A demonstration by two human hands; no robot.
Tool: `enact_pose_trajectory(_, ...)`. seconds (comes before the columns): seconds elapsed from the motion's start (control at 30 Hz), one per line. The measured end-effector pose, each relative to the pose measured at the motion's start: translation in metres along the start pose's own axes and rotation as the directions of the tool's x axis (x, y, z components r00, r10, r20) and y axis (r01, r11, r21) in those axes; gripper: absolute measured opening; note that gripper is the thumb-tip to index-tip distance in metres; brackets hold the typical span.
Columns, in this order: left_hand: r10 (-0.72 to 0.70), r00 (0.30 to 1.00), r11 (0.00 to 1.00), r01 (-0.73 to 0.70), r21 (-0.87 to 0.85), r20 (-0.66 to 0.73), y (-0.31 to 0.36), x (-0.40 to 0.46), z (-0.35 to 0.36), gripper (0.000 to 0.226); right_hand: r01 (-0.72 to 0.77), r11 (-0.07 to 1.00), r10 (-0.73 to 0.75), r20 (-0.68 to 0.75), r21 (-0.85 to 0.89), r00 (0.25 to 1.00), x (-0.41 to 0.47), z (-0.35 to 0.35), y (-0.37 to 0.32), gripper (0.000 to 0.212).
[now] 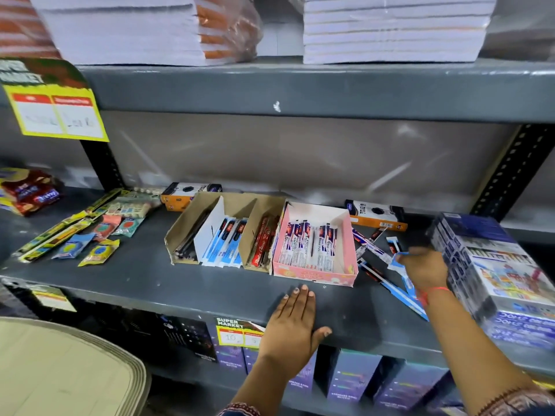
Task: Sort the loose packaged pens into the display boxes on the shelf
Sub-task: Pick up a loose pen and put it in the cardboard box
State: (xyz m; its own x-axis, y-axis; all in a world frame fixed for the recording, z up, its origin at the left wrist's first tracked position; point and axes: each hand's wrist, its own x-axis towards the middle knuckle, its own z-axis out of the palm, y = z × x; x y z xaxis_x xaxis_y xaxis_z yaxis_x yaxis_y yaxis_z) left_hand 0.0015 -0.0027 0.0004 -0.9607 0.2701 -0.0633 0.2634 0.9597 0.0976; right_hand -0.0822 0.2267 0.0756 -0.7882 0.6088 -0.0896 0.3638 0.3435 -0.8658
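Three display boxes stand side by side on the grey shelf [150,283]. The pink box [315,276] holds white and purple packaged pens. A brown box [255,217] holds red packs. Another brown box [180,226] with a white divider holds dark pens and blue-white packs. Loose packaged pens [371,246] lie scattered right of the pink box. My right hand [425,267] is over this pile, fingers closed on a blue-white pen pack [398,256]. My left hand [295,321] rests flat on the shelf's front edge, fingers apart, holding nothing.
A large blue stationery carton [492,265] sits right of my right hand. Two orange-and-black boxes [378,219] lie behind the display boxes. Eraser packs and long green-yellow packs [81,235] cover the shelf's left. Notebook stacks [390,28] fill the shelf above; purple boxes [354,376] stand below.
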Motion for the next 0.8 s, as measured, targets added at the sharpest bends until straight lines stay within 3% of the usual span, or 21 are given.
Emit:
enact_pose_trajectory(0.1, 0.008, 1.0, 1.0, -0.008, -0.009, 0.002, -0.001, -0.002, 0.0, 0.077, -0.007, 0.939, 0.001, 0.017, 0.343, 1.0, -0.019, 0.002, -0.004, 0.018)
enact_pose_trajectory(0.13, 0.01, 1.0, 1.0, -0.01, -0.007, -0.005, 0.0, -0.003, -0.004, 0.078, 0.016, 0.909, -0.022, 0.009, 0.417, 1.0, -0.03, 0.001, -0.007, 0.026)
enact_pose_trajectory(0.2, 0.044, 0.999, 0.998, -0.044, -0.047, -0.01, -0.002, -0.002, -0.011, 0.091, 0.103, 0.875, -0.122, 0.011, 0.473, 0.992, -0.061, 0.0, -0.014, 0.037)
enact_pose_trajectory(0.27, 0.125, 0.991, 0.989, -0.128, -0.068, -0.051, -0.008, -0.001, -0.011, 0.106, 0.187, 0.86, -0.227, 0.029, 0.474, 0.973, -0.092, 0.001, -0.02, 0.034)
enact_pose_trajectory(0.33, 0.151, 0.984, 0.987, -0.156, -0.042, -0.091, -0.019, -0.006, -0.015, 0.105, 0.247, 0.842, -0.309, 0.055, 0.479, 0.949, -0.116, 0.005, -0.023, 0.032)
enact_pose_trajectory(0.43, 0.057, 0.984, 0.99, -0.078, -0.12, -0.167, -0.055, -0.016, -0.01, 0.09, 0.267, 0.794, -0.362, 0.072, 0.547, 0.929, -0.143, 0.021, -0.028, 0.04)
enact_pose_trajectory(0.47, 0.043, 0.984, 0.996, -0.055, -0.067, -0.171, -0.071, -0.017, -0.011, 0.09, 0.269, 0.786, -0.37, 0.076, 0.556, 0.926, -0.15, 0.027, -0.03, 0.043)
enact_pose_trajectory(0.57, -0.12, 0.987, 0.99, 0.111, -0.089, -0.108, -0.113, -0.029, -0.013, 0.081, 0.244, 0.767, -0.376, 0.108, 0.593, 0.92, -0.172, 0.049, -0.039, 0.042)
enact_pose_trajectory(0.73, -0.284, 0.948, 0.94, 0.246, -0.237, -0.142, -0.161, -0.039, -0.019, 0.1, 0.181, 0.765, -0.386, 0.215, 0.618, 0.897, -0.202, 0.076, -0.054, 0.032)
enact_pose_trajectory(0.8, -0.323, 0.93, 0.936, 0.286, -0.205, -0.178, -0.174, -0.04, -0.018, 0.076, 0.165, 0.773, -0.385, 0.247, 0.612, 0.889, -0.21, 0.083, -0.058, 0.032)
